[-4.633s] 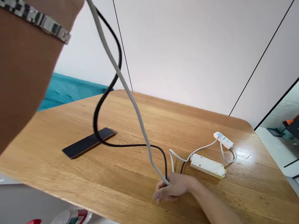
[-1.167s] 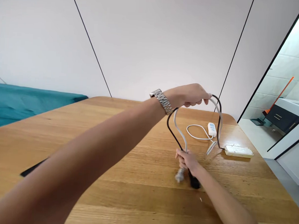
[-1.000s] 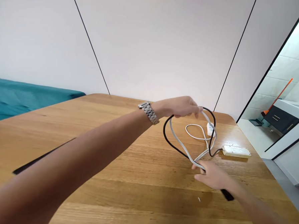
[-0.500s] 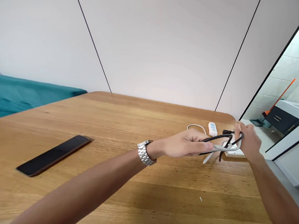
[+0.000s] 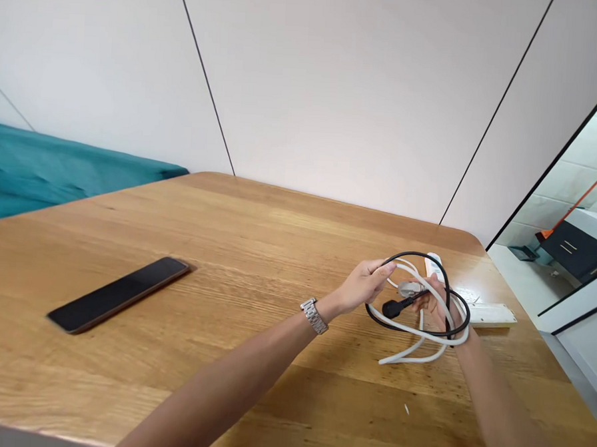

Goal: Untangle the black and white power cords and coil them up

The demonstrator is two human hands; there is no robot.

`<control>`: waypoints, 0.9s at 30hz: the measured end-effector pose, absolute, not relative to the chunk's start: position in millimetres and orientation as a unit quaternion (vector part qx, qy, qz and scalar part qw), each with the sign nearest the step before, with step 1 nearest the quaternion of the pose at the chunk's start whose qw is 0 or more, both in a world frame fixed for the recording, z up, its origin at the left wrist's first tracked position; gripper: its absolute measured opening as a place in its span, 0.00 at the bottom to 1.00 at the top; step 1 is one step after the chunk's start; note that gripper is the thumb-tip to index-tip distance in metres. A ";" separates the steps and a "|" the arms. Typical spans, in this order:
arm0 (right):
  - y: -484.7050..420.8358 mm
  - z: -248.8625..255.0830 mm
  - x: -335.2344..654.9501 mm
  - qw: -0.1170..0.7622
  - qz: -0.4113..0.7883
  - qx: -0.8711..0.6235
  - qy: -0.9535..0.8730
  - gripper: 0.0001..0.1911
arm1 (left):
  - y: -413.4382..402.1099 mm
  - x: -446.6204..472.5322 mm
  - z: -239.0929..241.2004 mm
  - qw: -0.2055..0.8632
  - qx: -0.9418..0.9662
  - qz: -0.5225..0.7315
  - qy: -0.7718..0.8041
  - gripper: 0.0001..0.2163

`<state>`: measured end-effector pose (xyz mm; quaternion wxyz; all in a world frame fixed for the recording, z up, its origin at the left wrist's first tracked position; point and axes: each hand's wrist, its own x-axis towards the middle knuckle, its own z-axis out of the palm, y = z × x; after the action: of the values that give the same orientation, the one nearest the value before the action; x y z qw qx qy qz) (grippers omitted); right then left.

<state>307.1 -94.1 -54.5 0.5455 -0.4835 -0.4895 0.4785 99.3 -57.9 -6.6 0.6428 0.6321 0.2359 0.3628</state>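
Note:
My left hand [image 5: 368, 285] is closed on the left side of a loose coil made of a black power cord [image 5: 448, 285] and a white cord [image 5: 414, 360]. The coil spreads open above the table, and a white cord end hangs below it. Inside the loops is my right hand [image 5: 437, 303], its fingers closed around the cords close behind a black plug [image 5: 391, 309] and a light grey plug [image 5: 411, 289]. Strands pass over the right wrist and partly hide those fingers. Behind this hand lies a white power strip [image 5: 494, 315].
A white device with a cord [image 5: 433, 260] lies behind the coil. On the left of the wooden table [image 5: 257, 248] rests a long black flat device [image 5: 119, 294]. A small white scrap [image 5: 406, 409] lies near the front. A wall stands behind, with a teal seat [image 5: 71, 165] at left.
The bunched cords have spread into wide loops. My right hand has come left and into the coil, uncovering the power strip; my left hand has drawn slightly back left. The view has shifted a little.

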 end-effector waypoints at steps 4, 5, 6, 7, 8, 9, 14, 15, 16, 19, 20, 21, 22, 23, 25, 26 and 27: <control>-92.7 -62.2 302.8 0.567 0.523 -0.458 -0.442 0.34 | -47.0 98.8 -37.1 0.672 0.560 0.378 0.302 0.28; -92.4 -62.4 299.4 0.564 0.531 -0.457 -0.436 0.34 | -44.2 100.7 -43.9 0.681 0.540 0.382 0.315 0.27; -91.8 -62.3 295.0 0.560 0.541 -0.456 -0.432 0.35 | -41.5 103.8 -50.7 0.688 0.520 0.389 0.324 0.26; -90.9 -61.7 289.8 0.556 0.551 -0.451 -0.428 0.34 | -39.1 108.2 -57.5 0.689 0.500 0.407 0.331 0.24; -89.5 -60.8 284.2 0.557 0.561 -0.443 -0.424 0.34 | -37.4 113.6 -64.2 0.679 0.484 0.439 0.335 0.24; -87.5 -59.6 278.4 0.561 0.570 -0.430 -0.418 0.33 | -36.7 119.7 -70.5 0.657 0.473 0.482 0.334 0.23; -71.7 -52.5 255.1 0.638 0.559 -0.369 -0.381 0.26 | -49.8 142.9 -85.0 0.511 0.555 0.582 0.304 0.13; -69.2 -51.9 252.4 0.656 0.541 -0.371 -0.374 0.26 | -53.6 143.5 -83.5 0.514 0.584 0.556 0.293 0.11; -67.7 -51.8 250.3 0.669 0.519 -0.380 -0.373 0.26 | -56.9 142.8 -81.0 0.528 0.608 0.522 0.281 0.10; -70.1 -53.4 247.2 0.660 0.420 -0.452 -0.429 0.26 | -60.0 136.8 -74.6 0.594 0.629 0.436 0.248 0.08; -72.6 -54.3 246.9 0.641 0.384 -0.478 -0.461 0.26 | -58.9 135.3 -74.2 0.616 0.620 0.420 0.242 0.08; -75.5 -55.3 246.9 0.617 0.354 -0.500 -0.494 0.24 | -57.3 134.8 -74.9 0.637 0.604 0.415 0.239 0.10; -78.3 -56.3 246.9 0.592 0.330 -0.515 -0.524 0.23 | -55.5 135.4 -76.5 0.659 0.579 0.417 0.239 0.12; -80.7 -57.3 247.0 0.570 0.313 -0.522 -0.552 0.22 | -53.6 136.9 -78.3 0.680 0.546 0.426 0.241 0.13; -83.5 -59.1 246.6 0.536 0.287 -0.516 -0.603 0.22 | -50.8 141.5 -81.1 0.719 0.461 0.456 0.252 0.17; -84.0 -59.7 246.0 0.520 0.265 -0.507 -0.634 0.22 | -49.9 143.6 -81.3 0.733 0.415 0.473 0.258 0.18; -84.1 -60.2 245.3 0.503 0.236 -0.496 -0.667 0.23 | -49.3 145.2 -80.4 0.744 0.376 0.487 0.261 0.19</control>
<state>245.3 -84.1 -60.2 0.5034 -0.4962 -0.6668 0.2361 145.2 -49.3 -80.4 0.7441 0.3757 0.2609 0.4869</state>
